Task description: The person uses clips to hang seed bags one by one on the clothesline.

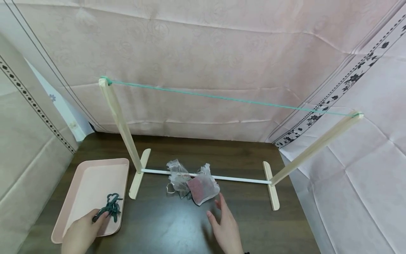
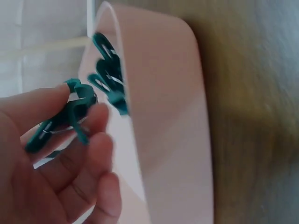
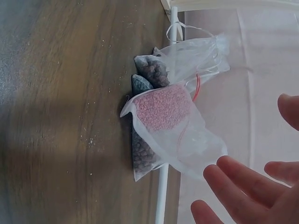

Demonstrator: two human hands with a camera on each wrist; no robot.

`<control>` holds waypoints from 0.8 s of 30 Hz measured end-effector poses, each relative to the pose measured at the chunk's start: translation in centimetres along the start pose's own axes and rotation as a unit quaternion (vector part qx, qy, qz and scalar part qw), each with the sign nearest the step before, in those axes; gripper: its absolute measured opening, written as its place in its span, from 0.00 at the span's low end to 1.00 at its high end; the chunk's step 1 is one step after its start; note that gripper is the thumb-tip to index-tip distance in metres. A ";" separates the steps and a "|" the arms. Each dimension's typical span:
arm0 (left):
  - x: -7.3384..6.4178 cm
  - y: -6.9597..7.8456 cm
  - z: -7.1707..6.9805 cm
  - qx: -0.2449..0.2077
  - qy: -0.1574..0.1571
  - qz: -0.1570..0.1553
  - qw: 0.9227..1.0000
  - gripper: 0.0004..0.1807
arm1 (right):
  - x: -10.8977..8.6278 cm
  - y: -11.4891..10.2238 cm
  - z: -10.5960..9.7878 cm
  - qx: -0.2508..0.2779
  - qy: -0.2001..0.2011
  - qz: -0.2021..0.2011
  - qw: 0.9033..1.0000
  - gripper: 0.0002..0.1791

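Between thumb and fingers of my left hand (image 1: 80, 229), a dark green clothespin (image 2: 80, 106) is pinched over the pink tray (image 1: 95, 178). More green clothespins (image 2: 108, 70) lie in the tray just beyond it. My right hand (image 1: 226, 227) is held with spread fingers right by a white mesh drawstring pouch of pink granules (image 3: 163, 109), its fingertips near the pouch's gathered end in the right wrist view. That pouch lies on top of other sheer pouches, among them one with dark granules (image 3: 154, 71), partly hidden beneath.
A wooden stand with a left post (image 1: 122, 127) and a right post (image 1: 317, 146) spans the table (image 1: 158, 225). A green string (image 1: 203, 94) runs between the post tops. Its white bottom bar (image 1: 241, 179) passes by the pouches. Pale cloth (image 1: 203, 53) hangs behind.
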State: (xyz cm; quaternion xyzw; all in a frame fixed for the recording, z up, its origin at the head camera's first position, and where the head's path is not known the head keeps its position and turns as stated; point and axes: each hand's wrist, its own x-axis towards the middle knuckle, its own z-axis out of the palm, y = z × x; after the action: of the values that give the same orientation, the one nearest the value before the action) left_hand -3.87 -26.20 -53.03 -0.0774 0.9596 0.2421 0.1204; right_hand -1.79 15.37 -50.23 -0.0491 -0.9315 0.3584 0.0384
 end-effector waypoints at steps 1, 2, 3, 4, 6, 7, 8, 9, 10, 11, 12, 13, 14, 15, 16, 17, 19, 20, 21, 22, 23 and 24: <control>-0.1 0.4 0.0 -0.001 0.006 0.002 1.000 0.29 | 0.0 0.0 0.1 -0.002 0.001 -0.003 1.000 0.39; -0.3 0.7 0.1 -0.002 0.008 0.003 1.000 0.29 | 0.0 0.0 0.2 -0.003 0.001 -0.006 1.000 0.39; -0.3 1.1 0.2 -0.003 0.013 0.005 1.000 0.28 | 0.0 0.0 0.2 -0.003 0.003 -0.010 1.000 0.39; -0.3 1.4 0.4 -0.005 0.019 0.008 1.000 0.28 | 0.0 0.0 0.3 -0.004 0.004 -0.015 1.000 0.39; -0.4 2.2 0.7 -0.013 0.029 0.008 0.999 0.25 | 0.0 -0.1 0.5 -0.005 0.008 -0.023 1.000 0.40; -0.4 2.7 0.9 -0.017 0.034 0.009 0.999 0.23 | 0.0 -0.1 0.5 -0.006 0.009 -0.026 1.000 0.40; -0.3 3.1 1.0 -0.023 0.039 0.011 0.999 0.22 | 0.1 -0.2 0.6 -0.008 0.011 -0.028 1.000 0.39; -0.3 3.6 1.1 -0.026 0.046 0.016 0.998 0.22 | 0.1 -0.3 0.6 -0.010 0.012 -0.030 0.999 0.39; -0.3 4.1 1.2 -0.030 0.047 0.016 0.998 0.21 | 0.1 -0.4 0.6 -0.012 0.011 -0.030 0.999 0.39; -0.4 4.6 1.3 -0.032 0.049 0.018 0.998 0.21 | 0.1 -0.5 0.6 -0.012 0.011 -0.031 0.999 0.39; -0.4 5.2 1.4 -0.035 0.050 0.022 0.998 0.20 | 0.2 -0.6 0.7 -0.012 0.011 -0.031 0.999 0.39; -0.4 5.7 1.5 -0.034 0.054 0.031 0.998 0.19 | 0.2 -0.7 0.7 -0.013 0.010 -0.031 0.999 0.39; -0.3 6.2 1.6 -0.034 0.057 0.039 0.997 0.19 | 0.2 -0.8 0.7 -0.011 0.010 -0.032 0.999 0.38; -0.3 6.7 1.7 -0.034 0.058 0.044 0.997 0.17 | 0.2 -0.9 0.6 -0.009 0.010 -0.031 0.999 0.38; -0.3 7.2 1.8 -0.033 0.058 0.049 0.997 0.16 | 0.3 -1.0 0.7 -0.007 0.010 -0.032 0.999 0.38; -0.3 7.7 1.9 -0.031 0.062 0.057 0.996 0.15 | 0.3 -1.2 0.7 -0.005 0.011 -0.034 0.999 0.38; -0.3 8.5 2.2 -0.024 0.065 0.067 0.995 0.14 | 0.3 -1.3 0.7 -0.003 0.010 -0.039 0.999 0.37; -0.3 8.9 2.3 -0.018 0.062 0.071 0.995 0.14 | 0.3 -1.4 0.7 0.000 0.010 -0.043 0.999 0.37; -0.4 9.3 2.5 -0.012 0.061 0.075 0.995 0.15 | 0.3 -1.5 0.8 0.001 0.010 -0.046 0.999 0.37; -0.4 9.6 2.7 -0.006 0.063 0.081 0.995 0.15 | 0.3 -1.5 0.8 0.002 0.009 -0.050 0.999 0.37; -0.5 9.9 3.0 -0.002 0.066 0.087 0.994 0.15 | 0.3 -1.6 0.8 0.006 0.008 -0.053 0.999 0.37; -0.6 10.2 3.2 -0.001 0.069 0.095 0.993 0.16 | 0.3 -1.7 0.9 0.006 0.002 -0.052 0.999 0.37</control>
State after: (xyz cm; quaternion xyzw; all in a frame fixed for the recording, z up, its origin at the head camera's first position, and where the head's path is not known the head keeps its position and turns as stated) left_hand -4.76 -15.70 -51.03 -0.0023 0.9685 0.2472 0.0304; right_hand -2.33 13.56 -49.76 -0.0009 -0.9306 0.3612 0.0587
